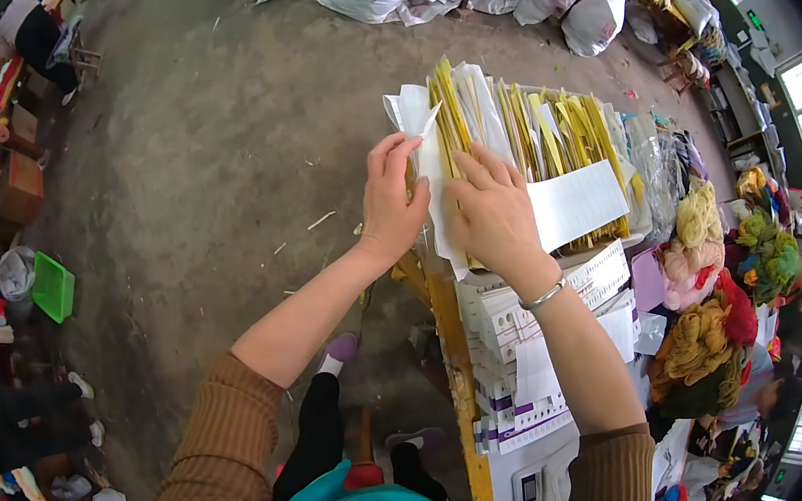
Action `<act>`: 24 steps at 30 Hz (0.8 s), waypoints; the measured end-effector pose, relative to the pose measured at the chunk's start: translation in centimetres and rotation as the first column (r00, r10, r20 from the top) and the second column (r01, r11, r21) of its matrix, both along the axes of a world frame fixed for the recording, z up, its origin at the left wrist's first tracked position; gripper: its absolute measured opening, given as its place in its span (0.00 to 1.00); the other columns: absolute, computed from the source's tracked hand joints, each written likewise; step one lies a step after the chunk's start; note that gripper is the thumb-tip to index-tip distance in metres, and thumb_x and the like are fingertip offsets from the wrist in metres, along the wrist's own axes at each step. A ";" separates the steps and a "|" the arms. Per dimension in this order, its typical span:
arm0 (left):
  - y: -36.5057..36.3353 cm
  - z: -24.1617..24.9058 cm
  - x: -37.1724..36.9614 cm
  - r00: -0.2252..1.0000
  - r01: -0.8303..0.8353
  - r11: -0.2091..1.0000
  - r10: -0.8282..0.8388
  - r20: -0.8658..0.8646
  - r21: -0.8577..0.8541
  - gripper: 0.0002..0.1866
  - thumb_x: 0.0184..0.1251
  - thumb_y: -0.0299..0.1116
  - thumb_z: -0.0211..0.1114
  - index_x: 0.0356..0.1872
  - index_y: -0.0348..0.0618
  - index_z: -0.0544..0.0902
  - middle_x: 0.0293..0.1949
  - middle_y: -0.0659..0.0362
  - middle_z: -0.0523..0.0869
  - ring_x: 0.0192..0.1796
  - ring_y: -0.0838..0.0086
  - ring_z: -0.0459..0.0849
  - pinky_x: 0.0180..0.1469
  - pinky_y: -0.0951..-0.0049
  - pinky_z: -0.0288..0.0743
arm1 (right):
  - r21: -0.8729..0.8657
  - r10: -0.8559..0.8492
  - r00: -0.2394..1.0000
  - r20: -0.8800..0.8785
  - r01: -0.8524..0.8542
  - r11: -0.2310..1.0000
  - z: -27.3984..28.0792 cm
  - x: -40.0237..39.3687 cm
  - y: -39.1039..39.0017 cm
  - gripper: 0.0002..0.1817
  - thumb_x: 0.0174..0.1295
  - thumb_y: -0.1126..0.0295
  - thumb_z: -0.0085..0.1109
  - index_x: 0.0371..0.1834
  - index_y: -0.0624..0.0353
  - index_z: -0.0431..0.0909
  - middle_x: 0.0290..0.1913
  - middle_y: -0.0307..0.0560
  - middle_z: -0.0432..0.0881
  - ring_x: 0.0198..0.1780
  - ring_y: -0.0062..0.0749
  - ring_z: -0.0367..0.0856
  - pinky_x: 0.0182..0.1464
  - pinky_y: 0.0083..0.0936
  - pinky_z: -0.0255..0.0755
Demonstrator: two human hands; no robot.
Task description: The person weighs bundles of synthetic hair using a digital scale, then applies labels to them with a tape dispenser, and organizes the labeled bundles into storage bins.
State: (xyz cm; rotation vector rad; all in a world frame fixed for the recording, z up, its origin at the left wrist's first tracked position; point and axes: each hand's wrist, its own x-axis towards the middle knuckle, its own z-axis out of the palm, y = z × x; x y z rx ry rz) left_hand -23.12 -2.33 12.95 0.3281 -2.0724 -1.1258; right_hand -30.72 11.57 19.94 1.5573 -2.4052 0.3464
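My left hand [394, 196] is at the left end of a row of upright papers, its fingers closed on the edge of a white paper sheet [427, 152]. Beside it, my right hand [495, 214] lies over the row with fingers stretched out, touching the yellow-edged papers [450, 114]; its thumb side is slightly blurred. More yellow folders or envelopes [547, 132] stand packed to the right. A loose white sheet [578, 204] with faint lines rests across their front, just right of my right hand. A bracelet [543, 294] circles my right wrist.
Printed cards [532, 335] lie stacked on the table nearer me, with a small device with a display [530, 491] below. Yarn bundles [698, 344] crowd the right side. A wooden table edge [461, 383] runs down the left. A green bin [52, 286] and other people are farther left.
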 end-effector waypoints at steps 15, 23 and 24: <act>0.1 -0.2 -1.1 0.997 0.063 0.978 -0.070 0.031 0.201 0.20 0.66 0.36 0.62 0.57 0.43 0.77 0.64 0.48 0.67 0.65 0.53 0.70 0.66 0.60 0.67 | 0.140 -0.252 0.961 0.114 0.236 0.962 1.1 0.2 -0.3 0.17 0.59 0.59 0.61 0.43 0.60 0.83 0.65 0.45 0.75 0.70 0.41 0.66 0.62 0.44 0.66; -0.2 0.1 -0.9 0.995 0.067 0.971 -0.081 0.050 0.231 0.19 0.64 0.34 0.63 0.57 0.46 0.78 0.63 0.48 0.68 0.65 0.55 0.70 0.66 0.60 0.67 | 0.048 -0.176 0.951 0.253 0.169 0.984 -0.3 -1.8 1.1 0.22 0.55 0.71 0.61 0.55 0.59 0.77 0.65 0.42 0.74 0.70 0.39 0.67 0.61 0.39 0.68; -0.2 0.0 -0.9 0.994 0.085 0.966 -0.098 0.041 0.245 0.20 0.64 0.35 0.63 0.57 0.47 0.77 0.63 0.47 0.68 0.66 0.53 0.69 0.66 0.59 0.66 | 0.051 -0.178 0.951 0.255 0.170 0.984 -0.3 -1.8 1.2 0.22 0.55 0.71 0.61 0.55 0.59 0.77 0.65 0.42 0.74 0.70 0.39 0.67 0.61 0.39 0.68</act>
